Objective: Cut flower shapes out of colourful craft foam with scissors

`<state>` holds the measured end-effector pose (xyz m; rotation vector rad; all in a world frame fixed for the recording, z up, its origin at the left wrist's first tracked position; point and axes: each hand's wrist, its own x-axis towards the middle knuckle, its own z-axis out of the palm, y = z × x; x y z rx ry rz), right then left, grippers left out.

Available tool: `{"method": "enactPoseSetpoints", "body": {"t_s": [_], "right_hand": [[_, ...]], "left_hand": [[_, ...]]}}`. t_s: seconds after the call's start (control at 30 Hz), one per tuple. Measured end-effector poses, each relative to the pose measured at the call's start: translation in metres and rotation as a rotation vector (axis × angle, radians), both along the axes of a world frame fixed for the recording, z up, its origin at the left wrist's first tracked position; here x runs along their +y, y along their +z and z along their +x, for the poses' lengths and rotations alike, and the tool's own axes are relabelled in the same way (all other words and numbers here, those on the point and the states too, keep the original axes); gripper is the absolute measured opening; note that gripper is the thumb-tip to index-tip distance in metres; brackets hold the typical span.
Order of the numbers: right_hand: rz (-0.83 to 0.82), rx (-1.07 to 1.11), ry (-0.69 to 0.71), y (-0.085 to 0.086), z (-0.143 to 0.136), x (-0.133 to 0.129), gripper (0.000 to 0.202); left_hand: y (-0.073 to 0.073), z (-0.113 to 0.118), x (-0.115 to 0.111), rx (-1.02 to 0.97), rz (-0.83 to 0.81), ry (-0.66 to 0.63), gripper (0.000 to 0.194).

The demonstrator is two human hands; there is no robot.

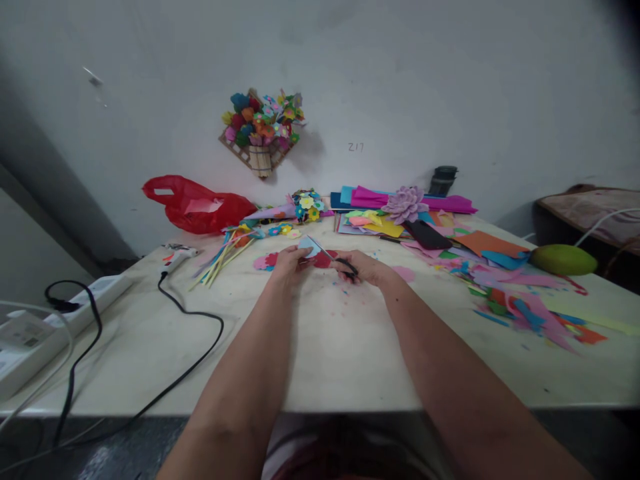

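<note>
Near the middle of the table, my left hand pinches a small light blue piece of paper. My right hand is closed round the black handles of the scissors, whose blades point up and left and reach the blue paper's right edge. Red paper lies behind the blades on the table. Pink and red scalloped pieces are just left of my left hand. A pink round piece lies right of my right hand. Tiny scraps are scattered below the scissors.
On the left are a glue gun, its black cord, a power strip and a red bag. Colored scraps, a black phone and a green fruit lie on the right. Paper flowers sit at the back.
</note>
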<state>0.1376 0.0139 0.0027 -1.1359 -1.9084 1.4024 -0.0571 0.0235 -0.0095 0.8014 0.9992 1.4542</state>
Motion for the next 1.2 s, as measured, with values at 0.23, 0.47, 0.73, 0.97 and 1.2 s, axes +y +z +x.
{"method": "enactPoseSetpoints", "body": {"t_s": [0.23, 0.47, 0.73, 0.97, 1.2], "right_hand": [[-0.011, -0.025, 0.004, 0.0026, 0.0010, -0.0018, 0.023], [-0.050, -0.020, -0.017, 0.0028, 0.0013, -0.0022, 0.022], [-0.058, -0.024, -0.016, -0.0001, 0.0028, 0.0008, 0.022], [-0.075, -0.020, -0.016, 0.0004, 0.0043, 0.0012, 0.020], [-0.139, 0.012, -0.025, 0.0012, 0.0052, 0.0016, 0.010]], "left_hand": [[-0.0004, -0.0048, -0.0019, 0.084, 0.097, -0.058, 0.015], [-0.0005, -0.0064, -0.0015, 0.083, 0.156, -0.049, 0.028], [0.0005, -0.0063, -0.0027, 0.039, 0.167, -0.025, 0.039], [0.0032, -0.0072, -0.0067, 0.027, 0.168, -0.066, 0.039], [0.0009, -0.0097, -0.0049, 0.040, 0.198, -0.113, 0.040]]}}
